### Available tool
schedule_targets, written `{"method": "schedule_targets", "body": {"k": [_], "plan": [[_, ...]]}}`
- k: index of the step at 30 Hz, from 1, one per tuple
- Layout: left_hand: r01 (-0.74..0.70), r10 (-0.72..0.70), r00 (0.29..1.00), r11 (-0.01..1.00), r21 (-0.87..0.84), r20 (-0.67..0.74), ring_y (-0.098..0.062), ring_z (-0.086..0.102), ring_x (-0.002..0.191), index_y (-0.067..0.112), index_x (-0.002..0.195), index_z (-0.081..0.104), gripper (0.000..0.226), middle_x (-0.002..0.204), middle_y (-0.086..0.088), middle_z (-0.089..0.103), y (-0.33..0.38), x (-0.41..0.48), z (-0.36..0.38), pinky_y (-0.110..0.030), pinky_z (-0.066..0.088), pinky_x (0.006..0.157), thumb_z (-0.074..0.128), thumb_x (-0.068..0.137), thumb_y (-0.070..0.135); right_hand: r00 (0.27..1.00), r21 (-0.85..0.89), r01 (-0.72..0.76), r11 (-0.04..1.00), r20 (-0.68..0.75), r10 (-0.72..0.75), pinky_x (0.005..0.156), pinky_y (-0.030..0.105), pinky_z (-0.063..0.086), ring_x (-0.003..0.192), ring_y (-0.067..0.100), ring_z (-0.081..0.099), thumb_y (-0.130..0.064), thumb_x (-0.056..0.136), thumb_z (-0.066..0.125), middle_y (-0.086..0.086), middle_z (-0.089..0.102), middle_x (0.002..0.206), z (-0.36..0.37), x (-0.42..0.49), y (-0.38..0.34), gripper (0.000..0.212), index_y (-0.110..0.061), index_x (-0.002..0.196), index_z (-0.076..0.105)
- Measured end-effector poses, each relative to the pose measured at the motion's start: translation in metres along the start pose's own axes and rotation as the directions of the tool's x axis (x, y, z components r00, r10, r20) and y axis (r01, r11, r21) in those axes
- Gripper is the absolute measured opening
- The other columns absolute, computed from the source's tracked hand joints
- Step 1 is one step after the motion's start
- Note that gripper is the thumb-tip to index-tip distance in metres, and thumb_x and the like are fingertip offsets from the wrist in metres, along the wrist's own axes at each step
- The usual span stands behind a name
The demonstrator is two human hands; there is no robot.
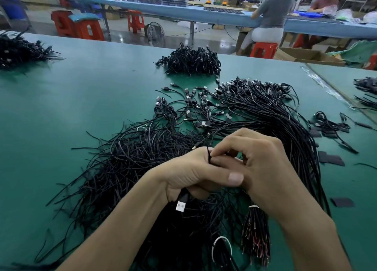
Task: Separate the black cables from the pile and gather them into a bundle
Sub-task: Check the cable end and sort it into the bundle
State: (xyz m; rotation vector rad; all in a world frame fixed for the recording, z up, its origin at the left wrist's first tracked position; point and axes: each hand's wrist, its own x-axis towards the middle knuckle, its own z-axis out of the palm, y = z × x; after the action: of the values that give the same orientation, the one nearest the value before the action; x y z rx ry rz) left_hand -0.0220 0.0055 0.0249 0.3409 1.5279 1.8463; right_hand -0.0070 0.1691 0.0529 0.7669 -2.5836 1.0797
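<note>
Black cables (pixel 182 199) in fist of left hand (pixel 189 174), one strand (pixel 209 155) in pinch of right hand (pixel 263 158)

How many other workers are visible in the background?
2. A worker in grey sits at the blue bench; a worker in dark red further right. Others may be hidden.

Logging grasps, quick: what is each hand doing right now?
Left hand: grips black cables.
Right hand: fingers pinch a cable end.

Left hand (pixel 189 173) and right hand (pixel 263 160), black cables (pixel 182 204) in both, above the pile (pixel 132 158) on a green table (pixel 61 97).
</note>
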Motion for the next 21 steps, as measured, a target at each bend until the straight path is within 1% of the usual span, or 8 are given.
{"method": "schedule_targets", "body": {"k": [2,3,5,7,11,16,19,21], "plan": [[0.018,-0.016,1.000,0.995,0.093,-0.018,-0.003,0.029,0.042,0.009,0.091,0.058,0.041,0.058,0.004,0.040,-0.0019,-0.0009,0.0004,-0.012,0.018,0.036,0.083,0.059,0.017,1.000,-0.014,-0.005,1.000,0.016,0.005,0.071,0.015,0.045,0.085,0.004,0.059,-0.019,0.081,0.077,-0.017,0.061,0.084,-0.0014,0.0006,0.0010,0.022,-0.038,0.090,0.070],[0.035,-0.031,0.999,0.992,0.121,-0.034,-0.004,0.030,0.044,0.011,0.096,0.057,0.043,0.060,0.004,0.040,-0.0024,-0.0004,0.0012,-0.013,0.017,0.037,0.083,0.061,0.012,0.999,-0.027,-0.017,0.999,0.032,0.018,0.071,0.015,0.044,0.085,0.004,0.058,-0.020,0.081,0.078,-0.016,0.060,0.083,-0.0018,0.0008,0.0013,0.027,-0.040,0.097,0.070],[0.053,-0.044,0.997,0.987,0.153,-0.057,-0.004,0.030,0.045,0.013,0.094,0.057,0.037,0.061,0.003,0.040,-0.0018,0.0009,0.0030,-0.014,0.017,0.038,0.080,0.066,0.008,0.997,-0.046,-0.049,0.998,0.057,0.052,0.072,0.013,0.042,0.085,0.003,0.056,-0.022,0.081,0.078,-0.016,0.059,0.085,-0.0021,0.0006,0.0020,0.034,-0.043,0.107,0.070],[0.062,-0.052,0.997,0.983,0.172,-0.062,-0.005,0.031,0.045,0.014,0.087,0.060,0.027,0.062,0.002,0.042,-0.0005,0.0018,0.0039,-0.013,0.019,0.038,0.079,0.068,0.008,0.995,-0.052,-0.062,0.997,0.071,0.065,0.072,0.016,0.043,0.086,0.001,0.056,-0.023,0.082,0.077,-0.019,0.058,0.086,-0.0017,0.0001,0.0031,0.027,-0.042,0.100,0.073],[0.078,-0.073,0.997,0.982,0.173,-0.036,-0.005,0.027,0.044,0.010,0.097,0.059,0.030,0.061,0.001,0.038,0.0015,0.0013,0.0049,-0.012,0.018,0.037,0.076,0.072,0.008,0.996,-0.053,-0.059,0.997,0.058,0.062,0.074,0.029,0.051,0.087,0.000,0.059,-0.026,0.081,0.077,-0.020,0.059,0.087,-0.0030,-0.0001,0.0035,0.017,-0.041,0.089,0.072],[0.047,-0.047,0.999,0.983,0.175,-0.002,-0.003,0.028,0.043,0.009,0.083,0.056,0.018,0.058,0.003,0.036,0.0031,0.0002,0.0071,-0.014,0.018,0.037,0.072,0.077,0.005,0.991,-0.092,-0.030,0.995,0.129,0.042,0.072,0.038,0.051,0.085,0.004,0.058,-0.030,0.086,0.069,-0.018,0.055,0.093,-0.0045,0.0007,0.0048,0.008,-0.037,0.087,0.068],[0.013,-0.010,0.999,0.998,0.069,-0.043,-0.002,0.028,0.043,0.020,0.070,0.054,0.021,0.056,0.006,0.037,0.0049,0.0011,0.0075,-0.012,0.019,0.038,0.063,0.079,0.003,0.994,-0.102,-0.008,0.995,0.103,0.018,0.071,0.040,0.051,0.085,0.006,0.055,-0.029,0.090,0.061,-0.016,0.051,0.093,-0.0033,0.0006,0.0049,0.007,-0.031,0.085,0.066],[-0.027,0.018,0.996,0.994,-0.105,-0.088,-0.003,0.028,0.045,0.019,0.071,0.052,0.020,0.059,0.005,0.035,0.0074,0.0042,0.0096,-0.013,0.019,0.037,0.055,0.077,0.001,0.999,-0.123,-0.008,0.992,0.035,0.013,0.071,0.040,0.051,0.087,0.005,0.053,-0.032,0.090,0.053,-0.015,0.049,0.091,-0.0027,0.0007,0.0047,0.014,-0.028,0.085,0.065]]}}
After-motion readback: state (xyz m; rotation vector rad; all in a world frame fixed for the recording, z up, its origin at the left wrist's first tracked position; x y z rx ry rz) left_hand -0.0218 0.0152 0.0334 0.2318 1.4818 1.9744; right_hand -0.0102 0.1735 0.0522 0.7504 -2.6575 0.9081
